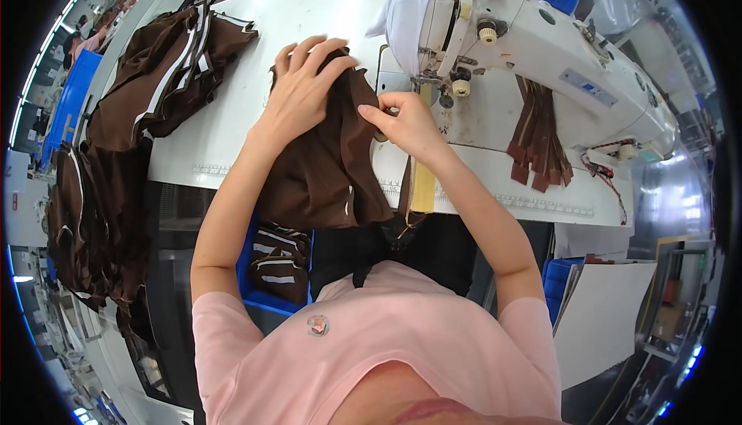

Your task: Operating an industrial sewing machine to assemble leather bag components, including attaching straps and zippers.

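A brown fabric piece (328,166) lies in folds on the sewing table, its lower part hanging over the front edge. My left hand (303,91) rests on the upper part of it, fingers spread and slightly bent. To the right, my right hand (403,121) is closed in a pinch at the fabric's right edge, just in front of the needle area of the white sewing machine (533,31). What exactly lies between thumb and finger is hard to see. White cloth (406,23) is draped over the machine's head.
Brown pieces with white stripes (158,77) are heaped at the left, spilling off the table. Brown zipper strips (539,135) lie under the machine's arm. Yellow tape (423,187) hangs at the front edge. A blue bin (255,290) with striped pieces stands below.
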Available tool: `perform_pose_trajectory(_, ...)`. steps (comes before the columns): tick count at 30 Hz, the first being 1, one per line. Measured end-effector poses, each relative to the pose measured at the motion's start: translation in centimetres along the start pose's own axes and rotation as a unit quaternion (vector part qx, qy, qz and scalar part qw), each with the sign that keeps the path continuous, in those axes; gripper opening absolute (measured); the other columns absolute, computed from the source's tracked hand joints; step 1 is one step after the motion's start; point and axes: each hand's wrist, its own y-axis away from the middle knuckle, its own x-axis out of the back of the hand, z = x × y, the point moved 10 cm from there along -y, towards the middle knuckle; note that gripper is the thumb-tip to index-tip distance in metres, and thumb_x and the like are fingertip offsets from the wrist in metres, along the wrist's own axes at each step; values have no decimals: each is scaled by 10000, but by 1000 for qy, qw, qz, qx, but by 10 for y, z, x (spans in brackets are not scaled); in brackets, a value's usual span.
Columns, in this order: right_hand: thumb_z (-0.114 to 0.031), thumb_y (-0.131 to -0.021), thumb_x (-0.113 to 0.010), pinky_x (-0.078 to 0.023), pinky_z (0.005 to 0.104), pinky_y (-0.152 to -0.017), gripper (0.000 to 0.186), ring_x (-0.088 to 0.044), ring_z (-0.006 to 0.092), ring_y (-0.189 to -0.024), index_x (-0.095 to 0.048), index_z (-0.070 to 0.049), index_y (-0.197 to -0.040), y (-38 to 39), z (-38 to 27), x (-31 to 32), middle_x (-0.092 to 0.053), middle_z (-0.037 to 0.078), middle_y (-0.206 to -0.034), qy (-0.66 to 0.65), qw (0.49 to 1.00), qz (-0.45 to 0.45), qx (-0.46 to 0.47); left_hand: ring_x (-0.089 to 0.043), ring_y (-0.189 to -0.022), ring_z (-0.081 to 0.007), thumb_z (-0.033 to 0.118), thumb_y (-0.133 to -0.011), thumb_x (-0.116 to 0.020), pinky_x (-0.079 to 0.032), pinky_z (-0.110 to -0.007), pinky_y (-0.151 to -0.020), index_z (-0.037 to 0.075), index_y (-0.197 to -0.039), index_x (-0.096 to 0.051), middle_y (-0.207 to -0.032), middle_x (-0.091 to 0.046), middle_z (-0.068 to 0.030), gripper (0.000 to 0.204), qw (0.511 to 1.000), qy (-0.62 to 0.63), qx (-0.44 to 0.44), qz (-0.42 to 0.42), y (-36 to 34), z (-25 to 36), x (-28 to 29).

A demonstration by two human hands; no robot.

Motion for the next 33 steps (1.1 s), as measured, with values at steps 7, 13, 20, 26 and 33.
perform_pose_trajectory(7, -265, -854, -683, -322, 252, -455, 312, -417, 40, -487, -586, -32, -671, 10, -5, -21, -486, -33, -552, -65, 992, -87, -62, -513, -1229, -225, 123, -921, -557, -312, -389, -1082, 42, -942, -666, -1031, -687, -40, 138, 850, 475, 74, -217, -15, -33, -41)
perform_pose_trajectory(13, -279, -818, -712, -403, 268, -493, 312, -505, 102, -513, -645, 25, -846, 28, 9, -38, -569, 23, -636, -24, 997, -74, -7, -535, -821, -108, 126, -939, -528, -434, -254, -810, 1, -934, -632, -851, -628, -16, 162, 836, 500, 124, -188, -12, -49, -94)
perform_pose_trajectory(20, -352, -893, -635, -339, 226, -411, 385, -457, 68, -431, -659, 27, -832, 69, 23, -14, -497, -10, -587, -135, 982, -31, -131, -560, -773, -113, 111, -976, -470, -446, -237, -754, 2, -949, -597, -783, -599, -43, 170, 747, 642, 156, 76, -6, -64, -70)
perform_pose_trajectory(26, -360, -926, -592, -211, 217, -360, 421, -426, 68, -419, -503, -58, -646, 85, 15, -83, -484, 13, -600, -335, 890, -226, -211, -562, -805, -110, 124, -977, -465, -435, -235, -780, 7, -940, -605, -813, -611, -31, 186, 778, 600, 177, 55, -5, -50, -86)
perform_pose_trajectory(33, -228, -885, -622, -302, 276, -467, 373, -351, 70, -492, -507, 10, -622, 113, 35, 4, -392, -5, -502, -124, 981, -35, -142, -600, -776, -177, 144, -936, -536, -340, -375, -1020, 68, -938, -622, -825, -640, -46, 115, 940, 339, 40, 7, -12, -13, -95)
